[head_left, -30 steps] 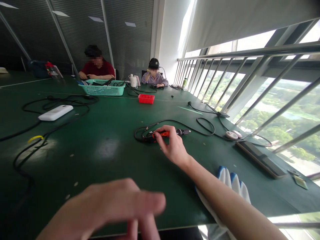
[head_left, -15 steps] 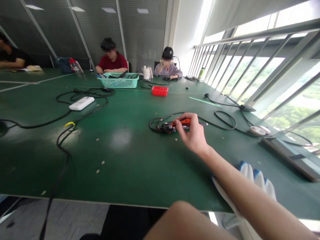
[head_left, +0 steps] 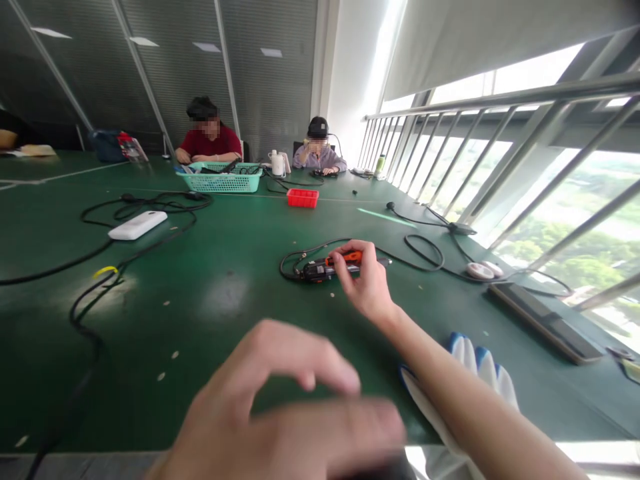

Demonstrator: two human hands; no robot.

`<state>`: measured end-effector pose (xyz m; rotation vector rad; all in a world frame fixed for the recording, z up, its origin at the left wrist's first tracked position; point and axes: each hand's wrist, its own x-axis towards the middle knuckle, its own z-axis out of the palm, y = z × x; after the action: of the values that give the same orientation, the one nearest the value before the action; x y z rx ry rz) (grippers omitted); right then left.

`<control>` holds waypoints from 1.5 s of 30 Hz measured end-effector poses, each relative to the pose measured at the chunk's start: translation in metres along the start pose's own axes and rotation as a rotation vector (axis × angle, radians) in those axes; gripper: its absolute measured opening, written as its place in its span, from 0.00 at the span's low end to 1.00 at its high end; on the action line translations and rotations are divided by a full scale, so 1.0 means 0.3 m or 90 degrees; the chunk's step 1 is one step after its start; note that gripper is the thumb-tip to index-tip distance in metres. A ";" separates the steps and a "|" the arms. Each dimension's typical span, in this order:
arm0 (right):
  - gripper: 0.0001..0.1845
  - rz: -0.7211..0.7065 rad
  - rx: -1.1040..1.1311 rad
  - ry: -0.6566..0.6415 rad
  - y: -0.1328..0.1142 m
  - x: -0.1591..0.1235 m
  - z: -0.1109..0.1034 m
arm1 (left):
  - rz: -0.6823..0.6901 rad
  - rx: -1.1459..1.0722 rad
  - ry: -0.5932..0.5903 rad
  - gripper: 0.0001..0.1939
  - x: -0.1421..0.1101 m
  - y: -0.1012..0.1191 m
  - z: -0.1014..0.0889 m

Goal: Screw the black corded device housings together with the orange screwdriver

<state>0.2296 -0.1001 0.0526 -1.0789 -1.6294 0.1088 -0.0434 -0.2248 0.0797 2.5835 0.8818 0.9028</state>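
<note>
One loaded teal basket [head_left: 223, 183] stands near a red tray [head_left: 303, 202]; the right hand [head_left: 369, 285] grips an orange-black tool [head_left: 316, 271], the left hand [head_left: 240, 420] open.

The left hand [head_left: 270, 407] (blurred) curves open while the outstretched right hand [head_left: 369, 283] pinches.

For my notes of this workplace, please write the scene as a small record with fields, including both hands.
surface: green table
right hand: closed on black-and-orange tool
left hand: foreground, blurred, fingers curved, nothing visible in grip
around tool: looped black cable
partly behind right forearm: white-and-blue glove
table's left: white box
farther back: red tray, teal basket
people: person in red, person in grey, both across the table
</note>
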 end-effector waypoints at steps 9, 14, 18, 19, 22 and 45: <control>0.13 -0.020 -0.009 -0.062 -0.011 -0.009 0.020 | -0.130 -0.008 -0.055 0.20 0.447 -0.495 0.148; 0.14 -0.051 -0.108 -0.076 -0.006 -0.001 0.020 | -0.125 -0.058 -0.038 0.14 0.446 -0.547 0.202; 0.15 -0.107 -0.263 -0.028 0.008 0.007 0.018 | -0.105 -0.050 0.002 0.11 0.434 -0.552 0.222; 0.14 -0.116 -0.276 -0.026 0.010 0.007 0.018 | -0.099 -0.046 0.007 0.11 0.432 -0.555 0.225; 0.12 -0.125 -0.268 -0.029 0.008 0.003 0.019 | -0.094 -0.044 0.015 0.09 0.429 -0.563 0.227; 0.13 0.007 -0.319 0.090 0.047 0.045 -0.059 | -0.087 -0.046 -0.047 0.12 0.428 -0.585 0.222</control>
<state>0.2527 -0.0905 0.0610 -1.4364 -1.5585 -0.3810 -0.0018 -0.0110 0.0144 2.4446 0.9731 0.7805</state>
